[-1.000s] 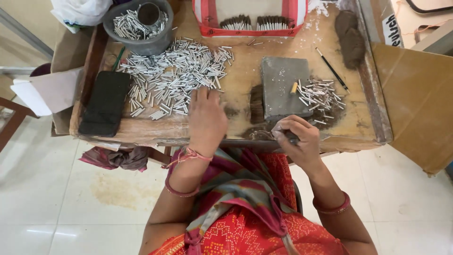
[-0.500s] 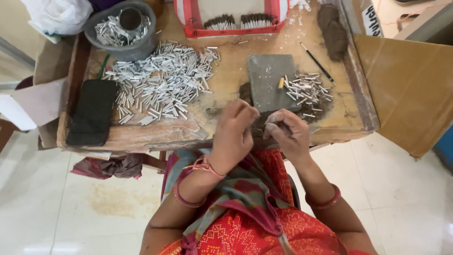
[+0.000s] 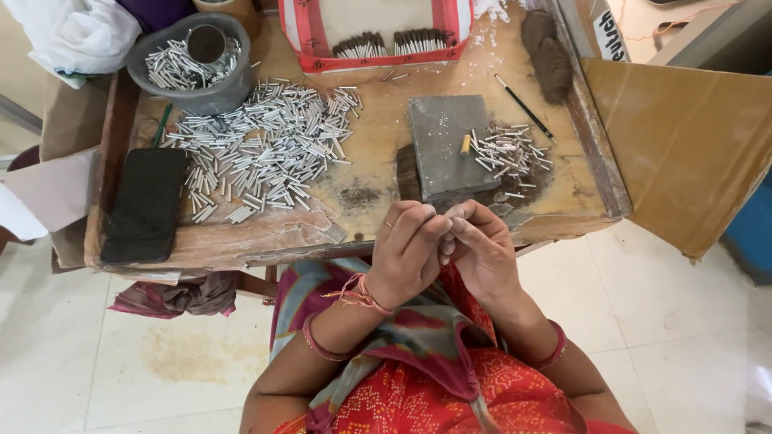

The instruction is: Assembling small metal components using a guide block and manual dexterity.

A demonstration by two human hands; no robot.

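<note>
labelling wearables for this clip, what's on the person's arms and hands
Both forearms are bare, with no sleeves in view. The left hand has an orange-pink thread tied at the wrist and a thin red bangle further up. The right hand has a red bangle on its forearm. No gloves.

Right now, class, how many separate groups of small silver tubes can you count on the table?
3: one in the grey bowl, the big loose pile, and a small heap beside the grey slab.

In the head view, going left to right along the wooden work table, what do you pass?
Black rectangular block → big loose pile of small silvery tubes → grey stone slab → smaller heap of tubes → thin dark stick → folded brown cardboard sheet.
</note>
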